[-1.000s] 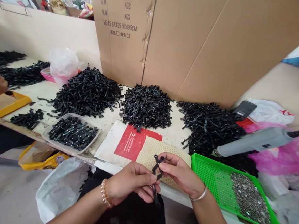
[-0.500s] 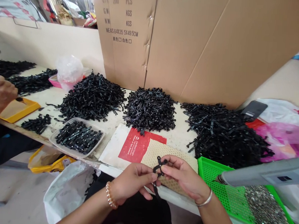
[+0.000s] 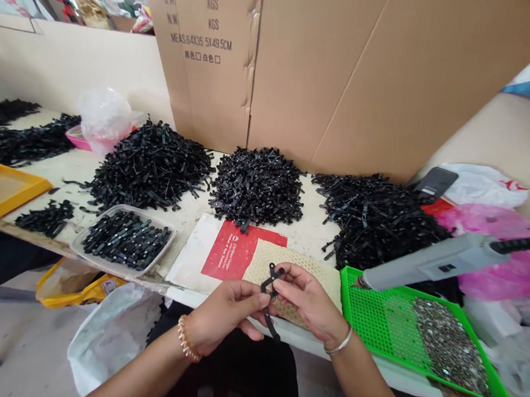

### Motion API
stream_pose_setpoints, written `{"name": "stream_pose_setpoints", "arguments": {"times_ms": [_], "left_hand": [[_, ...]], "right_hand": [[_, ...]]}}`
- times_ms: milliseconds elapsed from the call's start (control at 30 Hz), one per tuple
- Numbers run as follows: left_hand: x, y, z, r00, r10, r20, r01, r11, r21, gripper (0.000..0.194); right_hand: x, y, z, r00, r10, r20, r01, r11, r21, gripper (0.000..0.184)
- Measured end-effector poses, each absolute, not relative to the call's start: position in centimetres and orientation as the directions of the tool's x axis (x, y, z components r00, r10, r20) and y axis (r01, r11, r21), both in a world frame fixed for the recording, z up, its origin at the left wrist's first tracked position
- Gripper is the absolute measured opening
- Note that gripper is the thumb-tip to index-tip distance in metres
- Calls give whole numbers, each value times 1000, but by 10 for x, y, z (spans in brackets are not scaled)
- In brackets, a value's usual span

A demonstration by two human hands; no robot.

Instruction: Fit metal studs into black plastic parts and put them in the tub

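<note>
My left hand [image 3: 223, 316] and my right hand [image 3: 305, 301] meet at the table's near edge, both pinched on a small black plastic clip assembly [image 3: 270, 292] made of crossed strips. Its lower end hangs below my fingers. The hands hover over a beige mesh pad [image 3: 314, 271] lying on a red and white packet [image 3: 234, 254]. Three big heaps of black plastic strips lie behind: left heap [image 3: 151, 166], middle heap [image 3: 259, 186], right heap [image 3: 376, 221].
A green perforated tray [image 3: 375, 309] holds small metal bits [image 3: 447, 347] at right. A grey glue gun [image 3: 442, 262] lies across it. A clear tray of black strips [image 3: 124, 237] and a yellow tray [image 3: 2, 186] sit left. Cardboard boxes [image 3: 328, 70] stand behind; a phone [image 3: 435, 185] lies at right.
The view has shifted a little; a co-worker's hand at the yellow tray on the left is gone from view. The glue gun looks shifted over the green tray. My hands keep holding the clip.
</note>
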State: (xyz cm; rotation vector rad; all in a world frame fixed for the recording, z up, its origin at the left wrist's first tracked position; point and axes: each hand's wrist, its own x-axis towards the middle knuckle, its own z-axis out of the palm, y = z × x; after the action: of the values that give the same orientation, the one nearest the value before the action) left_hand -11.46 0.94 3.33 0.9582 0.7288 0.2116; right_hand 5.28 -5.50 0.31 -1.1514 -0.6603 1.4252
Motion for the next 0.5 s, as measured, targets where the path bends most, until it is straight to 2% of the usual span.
{"name": "stream_pose_setpoints", "arguments": {"times_ms": [100, 200, 367, 500], "left_hand": [[-115, 11, 30, 728, 499, -470, 114, 588, 801, 35], [-116, 11, 22, 632, 602, -488, 53, 595, 802, 34], [-115, 12, 14, 415, 792, -448, -154, 546, 823, 49], [-114, 14, 15, 462, 761, -456, -202, 590, 782, 45]], "right_hand": [[51, -55, 1, 136, 963, -234, -380, -167, -910, 35], [47, -54, 1, 191, 965, -179, -334, -108, -937, 40], [30, -50, -1, 309, 934, -180, -317, -77, -945, 30], [10, -53, -10, 387, 907, -167, -353, -22, -935, 30]]}}
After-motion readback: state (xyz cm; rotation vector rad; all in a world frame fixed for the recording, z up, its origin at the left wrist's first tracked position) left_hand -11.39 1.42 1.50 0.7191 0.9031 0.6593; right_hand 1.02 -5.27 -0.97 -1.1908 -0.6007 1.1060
